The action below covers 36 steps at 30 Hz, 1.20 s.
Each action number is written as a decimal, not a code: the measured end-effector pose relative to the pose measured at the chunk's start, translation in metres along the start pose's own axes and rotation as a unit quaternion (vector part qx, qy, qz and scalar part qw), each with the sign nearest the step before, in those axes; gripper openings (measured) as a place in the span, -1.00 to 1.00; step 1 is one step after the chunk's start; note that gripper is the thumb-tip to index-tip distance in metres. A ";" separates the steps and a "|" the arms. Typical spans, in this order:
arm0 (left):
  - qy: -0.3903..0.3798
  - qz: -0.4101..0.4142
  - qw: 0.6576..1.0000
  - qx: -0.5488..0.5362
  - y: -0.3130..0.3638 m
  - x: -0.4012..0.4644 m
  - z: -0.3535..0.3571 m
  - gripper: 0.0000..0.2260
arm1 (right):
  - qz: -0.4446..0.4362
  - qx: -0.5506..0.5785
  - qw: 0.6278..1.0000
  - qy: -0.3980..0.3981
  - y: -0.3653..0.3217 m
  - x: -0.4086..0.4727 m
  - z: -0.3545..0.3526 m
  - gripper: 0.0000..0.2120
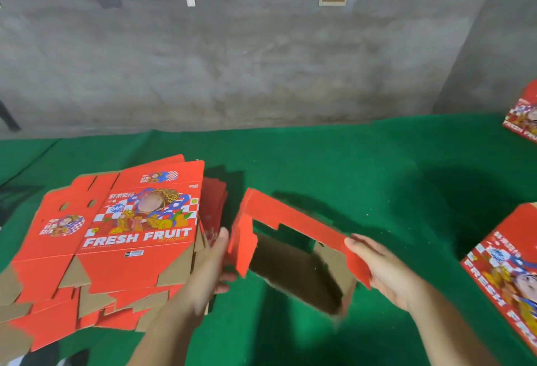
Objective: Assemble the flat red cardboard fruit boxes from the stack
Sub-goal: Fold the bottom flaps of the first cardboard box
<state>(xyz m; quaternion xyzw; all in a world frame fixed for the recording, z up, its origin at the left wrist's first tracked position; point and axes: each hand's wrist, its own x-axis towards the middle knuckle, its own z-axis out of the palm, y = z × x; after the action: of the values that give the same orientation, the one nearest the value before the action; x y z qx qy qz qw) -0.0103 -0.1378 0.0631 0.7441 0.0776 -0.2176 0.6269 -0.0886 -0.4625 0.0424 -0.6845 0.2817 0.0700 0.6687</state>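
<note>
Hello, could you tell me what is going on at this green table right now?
A person is folding red fruit boxes from flat sheets. Both hands hold a half-opened box above the green table: the left hand steadies its left end, and the right hand has a grip on a red flap at its right end. The box is open, brown inside showing. A stack of flat boxes lies to the left, and finished boxes stand at the right edge.
</note>
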 end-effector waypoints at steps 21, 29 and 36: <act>0.163 0.205 0.964 0.036 -0.006 -0.037 0.091 -0.50 | -0.122 -0.219 0.967 0.043 -0.022 0.002 0.074 -0.01; -0.048 0.176 0.974 0.132 0.018 -0.044 0.075 -0.78 | -0.228 -0.258 0.938 0.038 -0.020 0.003 0.070 -0.37; -0.018 0.142 0.988 0.057 0.008 -0.047 0.080 -0.19 | -0.201 -0.309 0.929 0.039 -0.026 -0.018 0.060 0.08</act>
<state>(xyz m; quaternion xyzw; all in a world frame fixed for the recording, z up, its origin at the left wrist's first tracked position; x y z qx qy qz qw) -0.0671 -0.2093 0.0800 0.7781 -0.0525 -0.1437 0.6092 -0.0746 -0.4013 0.0677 -0.9017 0.1289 -0.0090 0.4125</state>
